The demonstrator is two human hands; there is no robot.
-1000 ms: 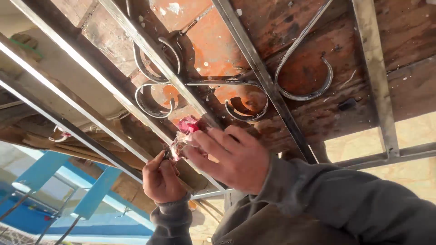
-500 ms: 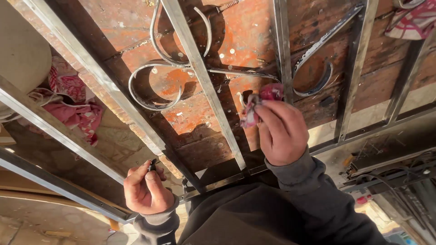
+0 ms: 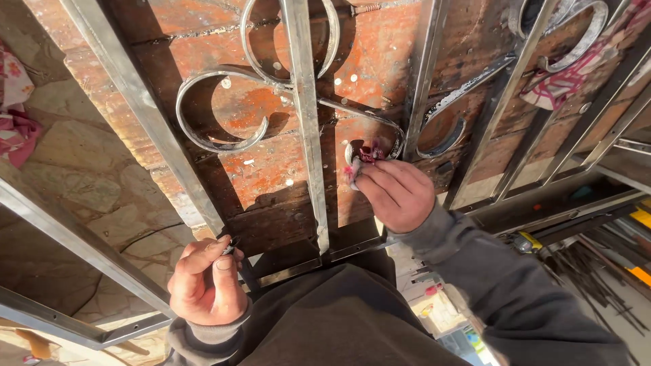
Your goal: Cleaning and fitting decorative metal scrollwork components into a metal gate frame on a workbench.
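Note:
A bare steel window grille [image 3: 306, 115] with straight bars and curled scrolls lies on a rust-stained wooden board [image 3: 258, 169]. My right hand [image 3: 397, 193] presses a small pink-and-white rag [image 3: 361, 159] against the end of a curled scroll [image 3: 380, 132] near the grille's middle. My left hand [image 3: 207, 281] is closed at the grille's near edge, pinching a small dark object [image 3: 232, 245] between thumb and forefinger; what it is I cannot make out. Both sleeves are dark grey.
A pink patterned cloth [image 3: 15, 112] lies on the stone paving at far left. Another pink-striped cloth [image 3: 563, 85] hangs over the bars at upper right. Metal rods and tools [image 3: 597, 268] lie at lower right. A second steel frame [image 3: 61, 237] crosses the lower left.
The view has swung and closed in on the grille. My right hand with the rag has stayed on the scroll end. My left hand has stayed closed at the near edge.

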